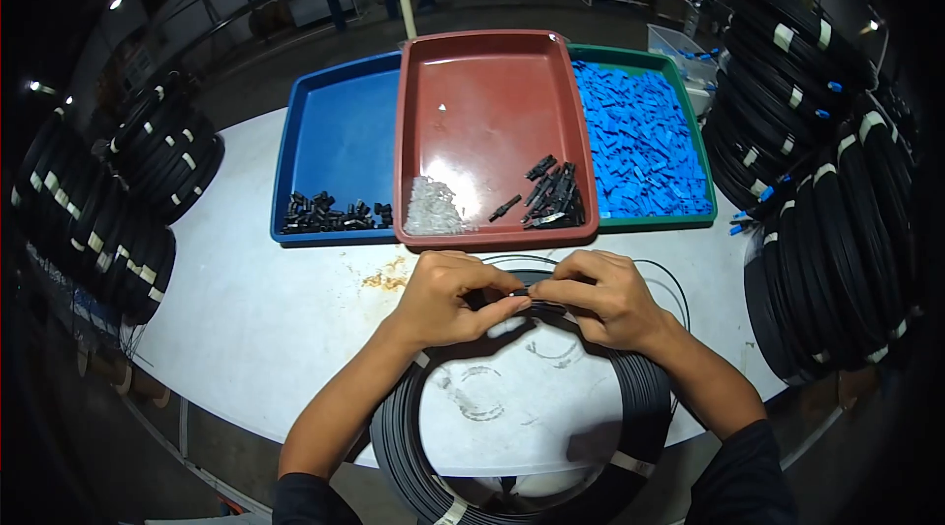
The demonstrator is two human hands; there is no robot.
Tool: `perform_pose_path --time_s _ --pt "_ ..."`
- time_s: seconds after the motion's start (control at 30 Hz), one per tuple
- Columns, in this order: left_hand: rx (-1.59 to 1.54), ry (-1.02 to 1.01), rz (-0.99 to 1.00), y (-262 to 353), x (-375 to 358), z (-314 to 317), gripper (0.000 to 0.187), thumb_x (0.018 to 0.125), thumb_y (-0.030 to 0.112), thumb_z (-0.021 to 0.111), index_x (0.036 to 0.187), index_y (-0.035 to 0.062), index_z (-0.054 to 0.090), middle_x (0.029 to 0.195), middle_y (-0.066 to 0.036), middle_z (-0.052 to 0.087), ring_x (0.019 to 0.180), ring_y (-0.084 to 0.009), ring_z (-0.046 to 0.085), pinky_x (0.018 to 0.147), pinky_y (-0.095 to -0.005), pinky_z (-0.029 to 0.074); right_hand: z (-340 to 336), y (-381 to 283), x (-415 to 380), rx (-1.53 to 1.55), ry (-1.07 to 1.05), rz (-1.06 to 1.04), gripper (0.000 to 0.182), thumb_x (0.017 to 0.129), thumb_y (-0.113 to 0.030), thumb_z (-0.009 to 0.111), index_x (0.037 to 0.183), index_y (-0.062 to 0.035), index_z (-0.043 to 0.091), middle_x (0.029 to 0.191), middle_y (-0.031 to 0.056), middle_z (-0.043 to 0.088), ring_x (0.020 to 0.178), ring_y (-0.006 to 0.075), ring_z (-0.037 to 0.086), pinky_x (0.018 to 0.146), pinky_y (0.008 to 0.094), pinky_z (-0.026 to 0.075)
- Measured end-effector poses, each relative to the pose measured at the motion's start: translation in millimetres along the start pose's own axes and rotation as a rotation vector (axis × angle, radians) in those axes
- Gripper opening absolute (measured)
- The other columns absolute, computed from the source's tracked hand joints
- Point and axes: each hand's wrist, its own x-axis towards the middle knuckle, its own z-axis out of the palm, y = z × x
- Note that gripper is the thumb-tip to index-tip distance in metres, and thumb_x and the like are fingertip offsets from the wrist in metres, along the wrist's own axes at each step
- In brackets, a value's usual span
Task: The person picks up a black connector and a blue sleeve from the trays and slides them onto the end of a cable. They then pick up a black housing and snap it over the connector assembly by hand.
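My left hand (pixel 455 297) and my right hand (pixel 602 297) meet fingertip to fingertip above the far side of a coil of black cable (pixel 645 407). The left thumb and forefinger pinch a small black piece, mostly hidden by the fingers. Right thumb and forefinger close on what looks like the thin black cable end at that piece; the exact joint is covered. A loose loop of cable (pixel 682 294) arcs out past my right hand. White tape (pixel 631 464) binds the coil, which overhangs the near table edge.
Beyond my hands stand a red tray (pixel 497 235) with clear pieces (pixel 433 208) and black connectors (pixel 554 195), a blue tray (pixel 330 237) with small black parts (pixel 335 214), and a green tray (pixel 660 222) of blue clips (pixel 635 141). Stacked cable coils (pixel 837 249) flank both sides.
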Motion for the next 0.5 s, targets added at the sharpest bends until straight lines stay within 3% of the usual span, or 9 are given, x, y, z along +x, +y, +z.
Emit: perform_pose_path --time_s 0.07,0.17,0.27,0.37,0.5 --pt "-0.007 0.028 0.015 2.5 0.7 -4.3 0.016 0.081 0.016 0.083 0.088 0.0014 0.079 0.076 -0.012 0.076 0.058 -0.0163 0.07 0.056 -0.0262 0.054 -1.5 -1.1 0.5 -0.012 -0.009 0.002 0.035 0.069 -0.001 0.074 0.103 -0.0104 0.076 0.086 0.0053 0.064 0.073 0.0243 0.065 0.065 0.0368 0.052" --pt "-0.117 0.255 -0.268 -1.4 0.9 -17.1 0.019 0.092 0.014 0.068 0.098 -0.0011 0.078 0.089 -0.012 0.078 0.079 -0.0139 0.071 0.071 -0.0255 0.053 -1.2 -1.1 1.2 -0.016 -0.005 0.015 0.037 0.067 0.004 0.072 0.101 -0.008 0.076 0.084 0.0071 0.065 0.071 0.0243 0.065 0.063 0.0361 0.052" --pt "-0.06 0.353 -0.244 -36.0 4.4 -42.0 0.019 0.094 0.01 0.066 0.104 -0.0023 0.076 0.091 -0.011 0.077 0.078 -0.0145 0.071 0.073 -0.0282 0.055 -0.7 0.0 -0.6 0.006 0.021 0.035 0.038 0.066 0.008 0.071 0.101 -0.0057 0.077 0.082 0.0087 0.065 0.069 0.0249 0.065 0.061 0.0352 0.052" --pt "0.091 0.209 -0.414 -46.5 15.2 -68.1 0.016 0.091 0.008 0.067 0.1 0.001 0.077 0.096 -0.012 0.077 0.084 -0.0155 0.072 0.074 -0.0292 0.056 -0.6 0.4 -0.9 0.015 0.03 0.052 0.036 0.067 0.009 0.071 0.1 -0.0051 0.077 0.082 0.009 0.065 0.069 0.0248 0.065 0.061 0.0348 0.052" --pt "0.347 -0.013 -0.299 -56.2 33.3 -70.1 0.016 0.086 0.007 0.069 0.099 0.0043 0.078 0.094 -0.013 0.077 0.08 -0.0207 0.072 0.071 -0.0319 0.057 -0.6 0.8 -2.2 0.013 0.006 0.075 0.038 0.067 0.006 0.071 0.101 -0.0088 0.076 0.086 0.0068 0.065 0.073 0.0244 0.066 0.065 0.0363 0.054"
